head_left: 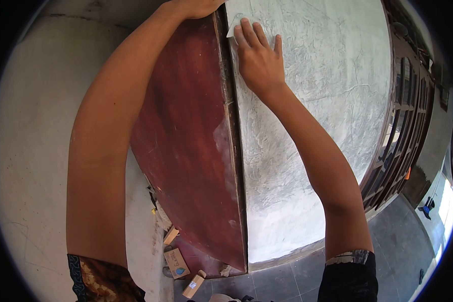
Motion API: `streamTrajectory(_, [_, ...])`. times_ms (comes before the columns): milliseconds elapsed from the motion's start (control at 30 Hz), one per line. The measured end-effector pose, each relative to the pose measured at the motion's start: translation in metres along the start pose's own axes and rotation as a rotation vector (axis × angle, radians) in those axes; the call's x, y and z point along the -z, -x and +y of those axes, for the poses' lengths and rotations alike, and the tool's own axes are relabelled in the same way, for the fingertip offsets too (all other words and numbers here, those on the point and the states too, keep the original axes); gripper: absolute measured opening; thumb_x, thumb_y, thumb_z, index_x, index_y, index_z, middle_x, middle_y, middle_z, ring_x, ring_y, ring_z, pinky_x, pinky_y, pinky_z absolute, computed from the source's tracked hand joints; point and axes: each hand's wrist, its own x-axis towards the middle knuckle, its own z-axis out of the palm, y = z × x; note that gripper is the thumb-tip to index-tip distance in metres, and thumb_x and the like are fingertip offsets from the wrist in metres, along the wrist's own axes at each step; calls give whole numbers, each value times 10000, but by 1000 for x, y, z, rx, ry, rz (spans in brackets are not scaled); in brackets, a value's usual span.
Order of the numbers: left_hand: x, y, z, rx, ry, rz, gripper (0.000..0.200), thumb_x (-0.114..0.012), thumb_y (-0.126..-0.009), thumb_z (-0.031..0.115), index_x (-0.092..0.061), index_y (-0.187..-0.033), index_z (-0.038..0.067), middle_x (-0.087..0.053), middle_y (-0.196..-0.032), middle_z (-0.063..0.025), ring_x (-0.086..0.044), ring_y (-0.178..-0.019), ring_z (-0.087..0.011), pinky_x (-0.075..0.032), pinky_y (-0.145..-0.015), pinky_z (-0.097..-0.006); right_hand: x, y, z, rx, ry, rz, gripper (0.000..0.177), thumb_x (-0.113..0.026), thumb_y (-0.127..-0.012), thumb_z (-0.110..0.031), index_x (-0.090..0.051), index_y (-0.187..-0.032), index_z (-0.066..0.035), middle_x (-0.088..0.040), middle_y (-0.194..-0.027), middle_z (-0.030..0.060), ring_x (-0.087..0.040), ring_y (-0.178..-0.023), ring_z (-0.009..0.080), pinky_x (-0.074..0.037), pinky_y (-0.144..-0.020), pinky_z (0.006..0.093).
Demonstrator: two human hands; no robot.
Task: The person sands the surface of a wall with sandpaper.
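Nearest, the left forearm (98,161) is being framed by a patterned sleeve (105,276), and the right forearm (312,146) by a darker one. The left hand (199,7) is being held high, near the top end of a dark edge strip (232,121); its fingers are being cut off by the view, so their opening and any hold cannot be told. The right hand (260,63) is being laid flat against a mottled white-grey surface (332,85), just right of the strip. Its fingers (259,34) are being held open and spread, and a small pale piece (232,30) is being partly covered by them, against the surface beside the strip. Left of the strip, a dark red panel (186,126) is being shown, with pale smudges near its edge. Lower down, a lettered cardboard box (176,262) and a smaller box (194,284) are being seen near the grey tiled floor (277,282). Farther right, brown-framed windows (400,116) are being seen.
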Motion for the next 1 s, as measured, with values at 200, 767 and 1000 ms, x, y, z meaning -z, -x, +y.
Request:
streamTrajectory(200, [3, 1, -1, 17, 27, -38, 557, -357, -1124, 280, -238, -1651, 146, -33, -1734, -178, -190, -1574, -373, -209, -1287, -461, -3, -18, 5, -17, -51, 48, 424, -490, -1066, -257, -514, -1446, -70, -446, -1599, 104, -416, -1482, 327, -391, -1122, 660])
streamTrajectory(767, [5, 1, 0, 11, 23, -31, 550, -352, -1119, 270, -257, -1647, 147, -47, -1734, -172, -213, -1566, -380, -220, -1284, -463, 5, -7, 7, 63, 10, 8, 440, -488, -1057, -224, -527, -1458, -47, -442, -1593, 94, -410, -1474, 296, -373, -1126, 658])
streamTrajectory(1000, [0, -4, -3, 27, -34, -17, 561, -350, -1123, 289, -229, -1653, 151, -35, -1732, -184, -196, -1571, -379, -210, -1286, -477, 2, 5, 2, 36, 1, -6, 432, -488, -1066, -267, -522, -1450, -72, -436, -1606, 87, -410, -1483, 305, -386, -1125, 653])
